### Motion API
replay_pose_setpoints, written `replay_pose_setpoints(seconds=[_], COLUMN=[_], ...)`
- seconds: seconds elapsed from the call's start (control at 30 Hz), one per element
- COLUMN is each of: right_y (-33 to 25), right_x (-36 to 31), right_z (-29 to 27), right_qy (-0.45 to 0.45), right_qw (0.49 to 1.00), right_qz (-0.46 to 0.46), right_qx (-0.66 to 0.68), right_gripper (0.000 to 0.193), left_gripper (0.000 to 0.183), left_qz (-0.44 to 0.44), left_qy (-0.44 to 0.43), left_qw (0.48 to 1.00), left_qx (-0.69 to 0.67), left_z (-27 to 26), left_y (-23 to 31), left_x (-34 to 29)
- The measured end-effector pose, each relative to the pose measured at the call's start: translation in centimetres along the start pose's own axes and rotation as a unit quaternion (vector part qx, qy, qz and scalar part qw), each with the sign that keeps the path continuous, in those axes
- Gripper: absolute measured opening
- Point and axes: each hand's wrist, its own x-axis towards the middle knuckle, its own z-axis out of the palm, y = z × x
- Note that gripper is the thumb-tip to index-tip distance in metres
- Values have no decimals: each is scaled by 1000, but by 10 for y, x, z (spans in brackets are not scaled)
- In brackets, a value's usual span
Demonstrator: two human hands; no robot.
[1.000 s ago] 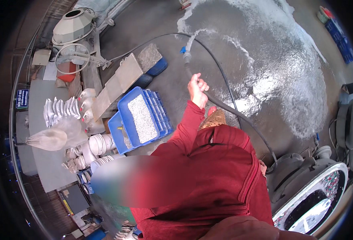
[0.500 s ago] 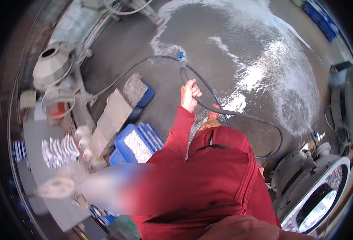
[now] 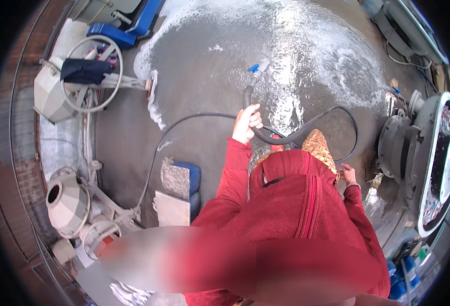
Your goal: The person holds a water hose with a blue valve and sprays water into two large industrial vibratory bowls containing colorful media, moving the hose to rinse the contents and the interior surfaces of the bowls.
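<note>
My left hand (image 3: 248, 124) is wrapped round a thick black hose (image 3: 314, 122), just behind its end. Ahead of the fist, the hose carries a grey fitting and a valve with a blue lever (image 3: 254, 68). Whitish water shows at the fitting's mouth, over the wet, foamy floor (image 3: 199, 61). To the right of my leg, the hose curves into a loop, and a thinner dark stretch runs off left. Low beside my right hip hangs my right hand (image 3: 348, 174), its fingers loosely apart with nothing visible in them.
Grey mixer-like machines (image 3: 56, 92) with handwheels line the left side, dark cloth (image 3: 85, 71) draped on one. Lower left are stone-like blocks (image 3: 175, 178) beside blue containers (image 3: 194, 181). A large round drum (image 3: 434, 163) stands at right. Blue bottles (image 3: 403, 278) sit at lower right.
The view has swung left, bringing in the second handwheel. My left hand keeps its hold on the hose, whose fitting now tilts further right. My right hand has come into sight by my hip.
</note>
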Motion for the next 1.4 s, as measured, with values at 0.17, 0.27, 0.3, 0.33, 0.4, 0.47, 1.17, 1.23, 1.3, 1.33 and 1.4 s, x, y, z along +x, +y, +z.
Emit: replay_pose_setpoints(seconds=[0.17, 0.27, 0.3, 0.33, 0.4, 0.47, 1.17, 1.23, 1.3, 1.33, 1.4], right_y=[46, 53, 24, 23, -5, -61, -2, -19, -47, -67, -96], right_x=[-5, 4, -7, 4, 27, 37, 80, 97, 125, 140, 149], right_z=[-6, -13, -7, -13, -15, -22, -50, -58, -71, -77, -86], right_qy=[8, 26, 34, 45, 98, 86, 117, 60, 14, 7, 2], right_qw=[990, 991, 990, 993, 992, 993, 972, 972, 964, 970, 980], right_qz=[136, 118, 125, 93, 45, -13, 152, 169, 193, 167, 114], right_qx=[-22, -56, -49, -54, -66, -74, 135, 155, 181, 174, 160], right_gripper=[40, 41, 40, 37, 31, 28, 25, 22, 37, 37, 37], left_gripper=[23, 22, 23, 23, 21, 21, 30, 29, 28, 28, 27], left_qz=[-6, -46, -62, -85, -132, -165, 47, 106, 149, 180, 219], left_qy=[-13, -51, -69, -72, -102, -119, 15, 50, 61, 65, 64], left_qw=[996, 988, 982, 974, 956, 933, 985, 987, 985, 980, 973], left_qx=[85, 138, 161, 200, 242, 297, 165, 111, 61, 47, 21], left_z=[35, 50, 56, 64, 75, 84, 253, 256, 261, 259, 246], left_y=[17, 28, 31, 34, 37, 35, -5, 21, 47, 60, 83], left_x=[6, 17, 23, 30, 47, 68, 231, 228, 226, 220, 200])
